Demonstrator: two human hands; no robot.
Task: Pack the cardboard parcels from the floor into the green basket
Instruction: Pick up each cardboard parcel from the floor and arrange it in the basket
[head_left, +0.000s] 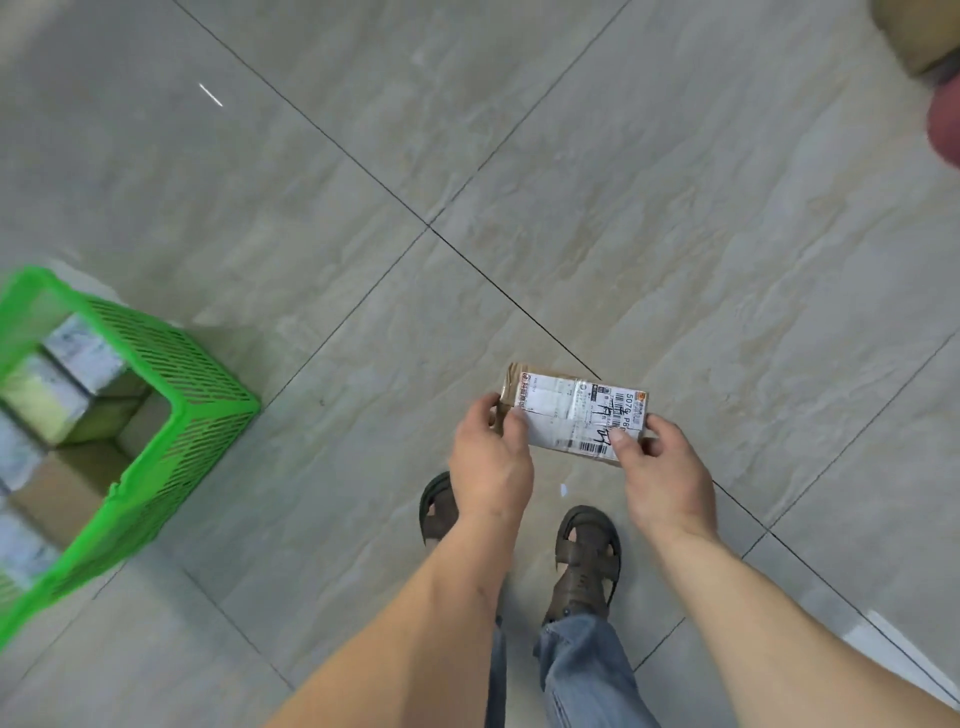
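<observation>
A small flat cardboard parcel (566, 405) with a white shipping label and black handwriting is held above the floor, in front of my feet. My left hand (491, 462) grips its left end and my right hand (665, 467) grips its right end, thumbs on top. The green slatted plastic basket (197, 395) stands on the floor at the left edge, well apart from the parcel. Several labelled cardboard parcels (78, 358) lie packed inside it.
Grey tiled floor with dark grout lines spreads all around. My feet in brown sandals (587, 556) stand below the parcel. Part of another cardboard box (914, 36) shows at the top right corner, with a blurred pinkish object below it.
</observation>
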